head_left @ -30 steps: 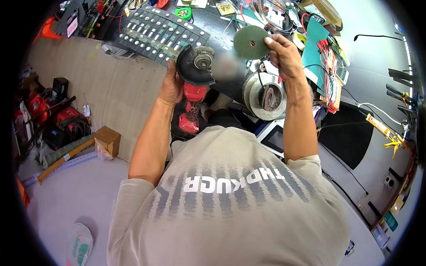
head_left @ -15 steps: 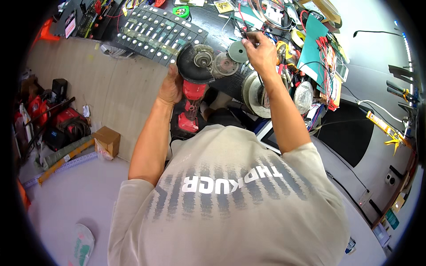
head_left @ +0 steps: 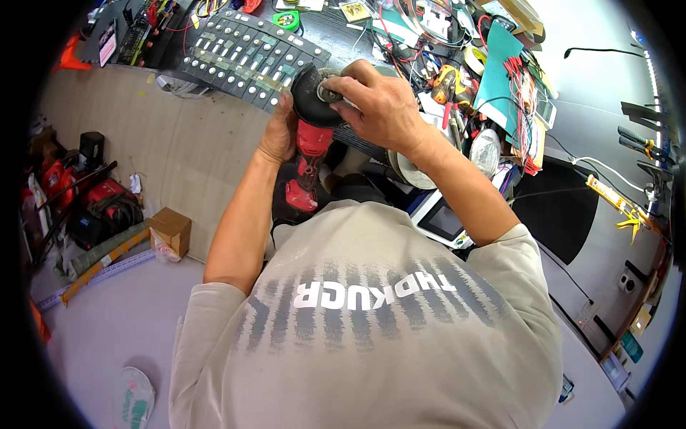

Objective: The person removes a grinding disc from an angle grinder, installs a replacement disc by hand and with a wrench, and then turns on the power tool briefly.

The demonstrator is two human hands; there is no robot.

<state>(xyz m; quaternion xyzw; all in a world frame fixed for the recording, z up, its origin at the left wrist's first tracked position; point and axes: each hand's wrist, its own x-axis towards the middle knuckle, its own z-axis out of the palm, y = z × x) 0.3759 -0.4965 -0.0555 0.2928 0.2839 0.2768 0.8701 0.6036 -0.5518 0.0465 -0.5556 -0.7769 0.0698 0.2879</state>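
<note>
Dark wood-grain worktop (head_left: 330, 34) runs along the far side of the workspace, crowded with wires and tools toward the right, while a pale floor (head_left: 100, 293) spreads at the lower left. Across the worktop's left part lies a long black block with rows of round silver studs (head_left: 250, 61), and just beyond it sits a bright green tape measure (head_left: 286, 20). A red-and-black handheld angle grinder (head_left: 312, 139) is held in front of the person's body, near the worktop's close edge, its black curved disc guard (head_left: 306, 100) pointing away and its red base toward the beige T-shirt (head_left: 357, 264). The left hand (head_left: 279, 134) grips the side of the grinder's head, thumb up beside the guard; its other fingers are mostly hidden behind. The right hand (head_left: 382, 109) reaches over from the other side, its fingers drawn in narrow around a small round grey metal piece (head_left: 326, 93) at the grinder's hub; whether that piece is loose or attached cannot be told. Near the right wrist are a yellow-and-black tool (head_left: 449, 80) and red-handled pliers (head_left: 448, 114), with a teal sheet (head_left: 500, 57) and a bundle of thin red wires (head_left: 527, 93) farther right. Below the right forearm, a white-framed device with a dark screen (head_left: 441, 220) lies tilted, partly covered by the shirt.
</note>
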